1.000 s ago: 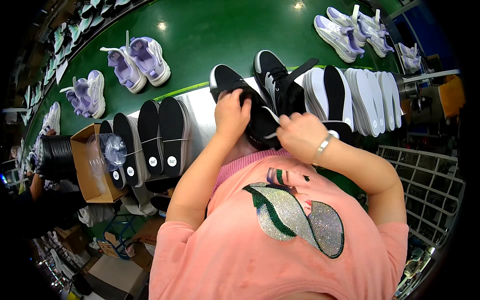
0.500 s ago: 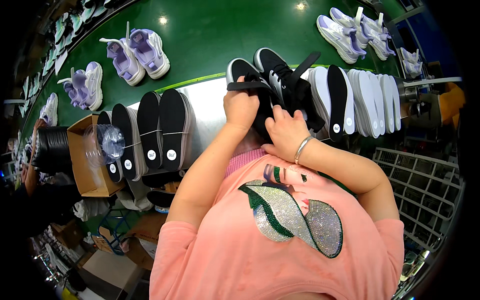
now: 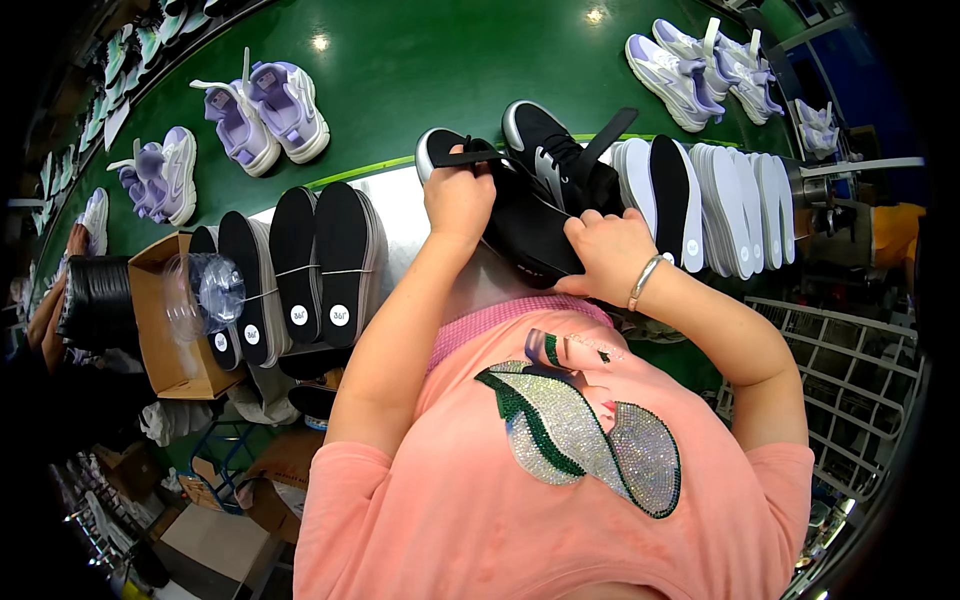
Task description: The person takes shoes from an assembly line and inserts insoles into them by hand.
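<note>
A black sneaker [image 3: 515, 225] with a pale silver toe lies tilted in front of me, its heel toward my body. My left hand [image 3: 460, 200] is closed on the black strap over its upper. At the heel end, my right hand [image 3: 612, 258], with a bangle on the wrist, grips the collar edge, fingers on top and thumb below. The matching black sneaker [image 3: 548, 150] stands just beyond, to the right, its strap sticking up. The inside of the held sneaker is mostly hidden.
Black insoles [image 3: 345, 260] are stacked at left beside a cardboard box [image 3: 165, 340] holding clear plastic. White insoles [image 3: 725, 205] stand at right. Purple-and-white sneakers [image 3: 290, 110] sit on the green belt [image 3: 450, 60]. A wire rack [image 3: 830, 390] is at lower right; a co-worker's arm shows far left.
The held sneaker has swung left and tilted, apart from its mate. My left hand has moved left with the strap; my right hand has shifted right onto the heel edge.
</note>
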A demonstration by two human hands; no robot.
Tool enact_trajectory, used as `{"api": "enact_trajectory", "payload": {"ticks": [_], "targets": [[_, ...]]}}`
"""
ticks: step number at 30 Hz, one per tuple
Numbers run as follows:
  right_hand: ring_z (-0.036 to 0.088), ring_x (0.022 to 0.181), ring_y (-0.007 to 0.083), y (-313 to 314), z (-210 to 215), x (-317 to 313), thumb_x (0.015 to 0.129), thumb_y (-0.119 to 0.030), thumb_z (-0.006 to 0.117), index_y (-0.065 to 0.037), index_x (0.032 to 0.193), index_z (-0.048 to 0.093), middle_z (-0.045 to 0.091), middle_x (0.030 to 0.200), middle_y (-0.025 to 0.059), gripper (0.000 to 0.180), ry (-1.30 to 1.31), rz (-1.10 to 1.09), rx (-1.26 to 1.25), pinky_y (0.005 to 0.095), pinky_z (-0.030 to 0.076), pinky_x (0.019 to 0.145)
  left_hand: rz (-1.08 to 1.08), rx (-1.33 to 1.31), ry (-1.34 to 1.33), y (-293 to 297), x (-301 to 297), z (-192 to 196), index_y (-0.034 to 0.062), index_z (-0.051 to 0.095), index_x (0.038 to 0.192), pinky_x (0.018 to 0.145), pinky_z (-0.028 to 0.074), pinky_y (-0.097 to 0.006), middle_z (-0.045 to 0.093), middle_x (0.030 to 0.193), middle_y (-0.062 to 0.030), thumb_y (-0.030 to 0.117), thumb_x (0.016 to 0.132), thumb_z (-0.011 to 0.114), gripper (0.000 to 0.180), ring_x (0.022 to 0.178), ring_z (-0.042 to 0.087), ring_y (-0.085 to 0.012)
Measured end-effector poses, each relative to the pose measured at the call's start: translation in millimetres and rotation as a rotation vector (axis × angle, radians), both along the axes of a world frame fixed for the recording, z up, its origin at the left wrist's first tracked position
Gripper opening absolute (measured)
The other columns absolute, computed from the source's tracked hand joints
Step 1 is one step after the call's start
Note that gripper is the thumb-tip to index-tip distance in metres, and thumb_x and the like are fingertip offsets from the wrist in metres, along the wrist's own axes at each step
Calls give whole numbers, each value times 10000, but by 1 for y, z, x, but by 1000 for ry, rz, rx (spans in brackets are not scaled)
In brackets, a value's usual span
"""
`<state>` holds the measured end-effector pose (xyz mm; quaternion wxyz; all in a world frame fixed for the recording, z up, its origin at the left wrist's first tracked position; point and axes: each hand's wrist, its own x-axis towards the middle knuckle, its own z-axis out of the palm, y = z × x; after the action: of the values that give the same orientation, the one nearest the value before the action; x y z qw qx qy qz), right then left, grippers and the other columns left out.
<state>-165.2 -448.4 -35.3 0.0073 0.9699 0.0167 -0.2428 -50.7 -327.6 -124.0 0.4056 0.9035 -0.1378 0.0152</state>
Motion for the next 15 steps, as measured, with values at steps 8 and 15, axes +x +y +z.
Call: {"api": "enact_trajectory", "payload": {"ticks": [8,15], "targets": [[608,724,267,27,-19,32,682,-98,510,-47,719,641,619,740,136,145,98,82,100,353,483,610,-37,-10,76,1,-2,-3,19,532,792,596,436,-429,567,641,-185,173,759,507,160,633,548,-375],[605,792,281,30,-68,53,619,-22,560,-21,791,648,619,810,168,193,261,48,124,348,486,659,-40,-350,248,7,-9,-12,0,528,768,585,429,-388,567,643,-188,155,748,542,157,644,549,-370]]}}
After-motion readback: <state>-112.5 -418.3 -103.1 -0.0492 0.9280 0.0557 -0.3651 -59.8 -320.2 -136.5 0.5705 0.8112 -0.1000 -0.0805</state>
